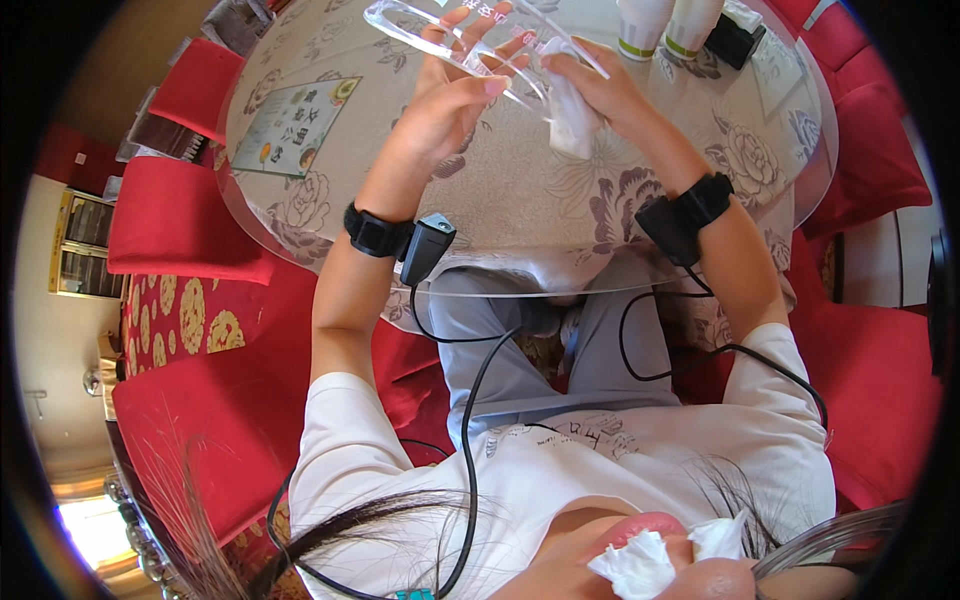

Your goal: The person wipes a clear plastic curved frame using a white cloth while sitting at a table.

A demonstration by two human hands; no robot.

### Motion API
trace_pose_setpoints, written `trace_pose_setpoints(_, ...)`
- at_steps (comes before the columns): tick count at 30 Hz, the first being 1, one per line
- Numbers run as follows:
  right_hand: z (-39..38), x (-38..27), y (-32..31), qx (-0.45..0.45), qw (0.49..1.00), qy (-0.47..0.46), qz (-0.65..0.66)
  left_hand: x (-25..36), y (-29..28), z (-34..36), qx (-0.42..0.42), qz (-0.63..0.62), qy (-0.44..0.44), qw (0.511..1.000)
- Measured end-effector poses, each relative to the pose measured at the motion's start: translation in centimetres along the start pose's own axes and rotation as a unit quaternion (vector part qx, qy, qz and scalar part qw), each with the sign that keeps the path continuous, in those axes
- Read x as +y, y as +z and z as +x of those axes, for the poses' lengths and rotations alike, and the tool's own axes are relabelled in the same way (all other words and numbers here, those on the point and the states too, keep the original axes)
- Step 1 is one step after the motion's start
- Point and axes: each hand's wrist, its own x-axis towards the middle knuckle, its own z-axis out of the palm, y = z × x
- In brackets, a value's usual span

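Observation:
Near the top centre, my left hand (450, 100) has its fingers curled around a clear plastic item (395, 22) with narrow see-through frame pieces and red print; its exact kind is unclear. My right hand (605, 90) grips a white tissue or cloth (572, 128), pressed against the right part of that item. Both are raised over a round table with a flowered cloth (520, 210) under a clear top. Each forearm has a black strapped device with a cable.
Stacked paper cups (640, 25), a black tissue holder (728, 40) and a clear plastic piece (778, 70) sit at the back right. A printed card (290, 125) lies on the left of the table. Red chairs (180, 215) surround it. My legs are under the table's near edge.

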Motion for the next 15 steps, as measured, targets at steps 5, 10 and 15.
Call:
trace_pose_setpoints(5,0.4,0.9,-0.4,0.005,1.000,0.022,0.004,-0.2,0.0,0.1,0.007,-0.015,-0.003,1.000)
trace_pose_setpoints(10,0.5,0.9,-0.4,-0.009,0.999,0.043,0.021,-0.1,-0.1,0.0,0.015,-0.025,-0.005,1.000)
trace_pose_setpoints(15,0.1,0.3,-0.1,0.026,0.998,0.060,0.026,-0.2,-0.2,0.1,0.024,-0.031,-0.008,0.999)
